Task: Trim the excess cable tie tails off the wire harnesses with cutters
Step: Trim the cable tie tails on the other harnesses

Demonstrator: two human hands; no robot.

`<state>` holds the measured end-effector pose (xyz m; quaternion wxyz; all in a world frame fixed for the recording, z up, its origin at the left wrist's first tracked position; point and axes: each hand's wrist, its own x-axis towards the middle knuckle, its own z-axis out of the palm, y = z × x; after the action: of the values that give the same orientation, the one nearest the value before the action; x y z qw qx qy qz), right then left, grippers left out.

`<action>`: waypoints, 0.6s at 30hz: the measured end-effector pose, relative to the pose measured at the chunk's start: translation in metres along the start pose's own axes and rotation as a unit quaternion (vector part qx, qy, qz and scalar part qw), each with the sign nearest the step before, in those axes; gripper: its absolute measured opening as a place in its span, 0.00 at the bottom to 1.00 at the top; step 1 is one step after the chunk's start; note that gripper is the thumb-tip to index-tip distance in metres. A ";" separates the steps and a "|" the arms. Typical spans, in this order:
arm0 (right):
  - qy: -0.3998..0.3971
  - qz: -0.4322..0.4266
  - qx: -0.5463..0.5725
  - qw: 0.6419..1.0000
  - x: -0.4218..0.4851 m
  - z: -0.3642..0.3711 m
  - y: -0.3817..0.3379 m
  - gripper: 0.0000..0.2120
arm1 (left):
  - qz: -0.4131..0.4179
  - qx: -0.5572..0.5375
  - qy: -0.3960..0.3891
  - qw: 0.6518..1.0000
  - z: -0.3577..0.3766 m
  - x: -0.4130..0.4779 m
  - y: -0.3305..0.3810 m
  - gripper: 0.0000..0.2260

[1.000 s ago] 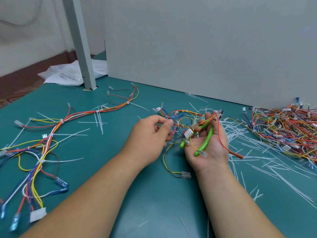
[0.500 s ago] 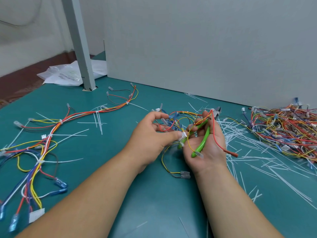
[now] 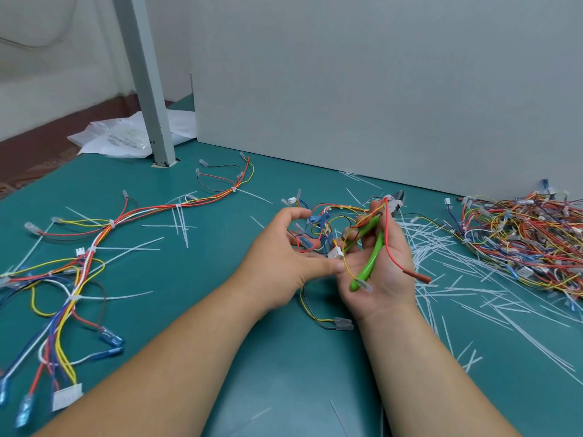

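Two hands (image 3: 285,263) (image 3: 383,279), one pair of cutters (image 3: 369,260), one held harness (image 3: 319,219), one harness heap (image 3: 520,241), one plastic bag (image 3: 116,140)

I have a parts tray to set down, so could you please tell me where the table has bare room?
The barest patch of table lies at the near edge, between the left forearm and the right forearm. A smaller one sits between the left forearm and the spread harness. On the right, cut tails and the harness pile crowd it.

Teal worktop (image 3: 151,310): untrimmed harness (image 3: 79,269) left, harness pile (image 3: 523,244) right, cut tie tails (image 3: 467,288) scattered, plastic bag (image 3: 116,140) rear.
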<state>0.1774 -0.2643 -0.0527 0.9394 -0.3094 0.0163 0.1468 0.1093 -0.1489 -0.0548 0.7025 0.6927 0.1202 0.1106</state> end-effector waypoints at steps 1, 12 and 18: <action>-0.006 0.003 0.001 1.000 -0.001 0.001 0.001 0.15 | 0.006 0.010 -0.003 1.000 0.001 0.000 -0.001 0.35; 0.023 -0.005 0.018 1.000 0.006 -0.003 -0.001 0.11 | 0.034 0.016 0.099 0.994 -0.010 0.009 -0.003 0.18; 0.039 -0.002 0.029 0.999 0.007 -0.007 -0.003 0.05 | 0.006 -0.123 0.125 0.985 -0.012 0.015 0.000 0.12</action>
<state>0.1855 -0.2682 -0.0576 0.9470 -0.2874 0.0563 0.1319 0.1194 -0.1330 -0.0550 0.7611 0.5825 0.1885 0.2142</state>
